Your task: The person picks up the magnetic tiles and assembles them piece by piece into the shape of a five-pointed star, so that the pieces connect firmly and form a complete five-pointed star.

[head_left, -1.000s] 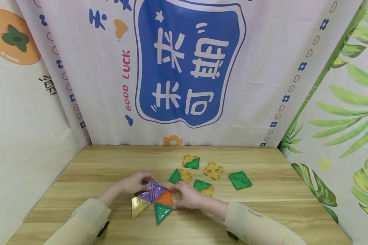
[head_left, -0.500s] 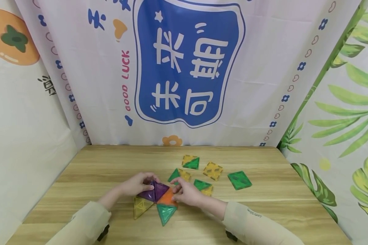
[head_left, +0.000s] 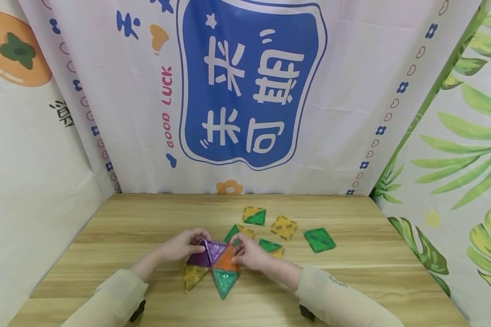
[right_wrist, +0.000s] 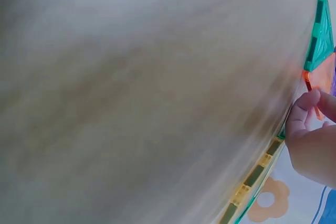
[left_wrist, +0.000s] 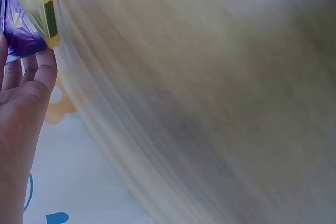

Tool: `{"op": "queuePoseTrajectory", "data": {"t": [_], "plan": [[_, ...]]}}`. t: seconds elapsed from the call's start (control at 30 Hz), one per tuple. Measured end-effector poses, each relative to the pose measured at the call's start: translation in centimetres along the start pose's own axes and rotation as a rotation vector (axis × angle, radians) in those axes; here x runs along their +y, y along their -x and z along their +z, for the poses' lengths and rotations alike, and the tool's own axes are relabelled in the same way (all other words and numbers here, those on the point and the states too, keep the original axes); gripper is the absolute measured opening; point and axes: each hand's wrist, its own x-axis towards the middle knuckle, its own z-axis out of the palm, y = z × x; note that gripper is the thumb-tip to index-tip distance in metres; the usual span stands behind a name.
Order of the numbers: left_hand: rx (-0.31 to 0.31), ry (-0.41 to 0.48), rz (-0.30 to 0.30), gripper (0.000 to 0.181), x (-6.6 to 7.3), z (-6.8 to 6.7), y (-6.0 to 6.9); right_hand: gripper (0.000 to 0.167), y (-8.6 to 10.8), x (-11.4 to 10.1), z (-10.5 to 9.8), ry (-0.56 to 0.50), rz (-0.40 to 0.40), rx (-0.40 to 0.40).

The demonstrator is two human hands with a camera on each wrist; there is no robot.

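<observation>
Several translucent triangular magnetic tiles are joined edge to edge near the table's front. My left hand (head_left: 183,245) pinches the left purple tile (head_left: 199,258), thumb on its face; a second purple tile (head_left: 216,250) adjoins it. Below the left one hangs a yellow triangle (head_left: 194,277). My right hand (head_left: 253,255) pinches the edge of the orange tile (head_left: 227,260), seen also in the right wrist view as an orange triangle (right_wrist: 322,74) between thumb and finger. Under the orange one sits a teal-green triangle (head_left: 226,283). The purple tiles stand at an angle to each other.
Beyond the hands lie flat tiles: a yellow square (head_left: 284,227), a green square (head_left: 319,240) and several yellow squares partly covered by green triangles (head_left: 255,217). The wooden table (head_left: 147,213) meets a printed cloth (head_left: 155,177) at the back.
The joined tiles have shifted slightly right and their faces have tilted. My right thumb has moved up from the orange tile's lower corner, nearer the index finger. The left hand stays on the purple tile.
</observation>
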Motion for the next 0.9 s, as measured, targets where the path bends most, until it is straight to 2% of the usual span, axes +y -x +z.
{"op": "queuePoseTrajectory", "data": {"t": [0.13,0.23,0.33,0.63,0.77,0.9], "plan": [[0.010,0.048,-0.003,0.019,0.0,0.0,-0.1,0.033,0.0,-0.2,-0.2,-0.150,0.040,-0.013],[0.019,0.104,-0.013,0.021,0.0,0.1,-0.2,0.031,-0.1,-0.3,-0.3,-0.268,0.040,-0.034],[0.019,0.148,-0.021,0.024,-0.2,0.2,-0.2,0.031,-0.2,-0.5,-0.3,-0.331,0.039,-0.049],[0.015,0.196,-0.055,0.033,-0.3,0.6,0.0,0.044,-0.5,-0.6,0.2,-0.295,0.025,-0.062],[-0.024,0.257,-0.031,0.054,0.0,0.8,0.2,0.041,-0.7,-0.4,0.3,-0.288,0.025,-0.072],[-0.063,0.265,-0.022,0.075,0.0,1.2,0.3,0.041,-0.7,-0.4,0.4,-0.298,0.032,-0.073]]}}
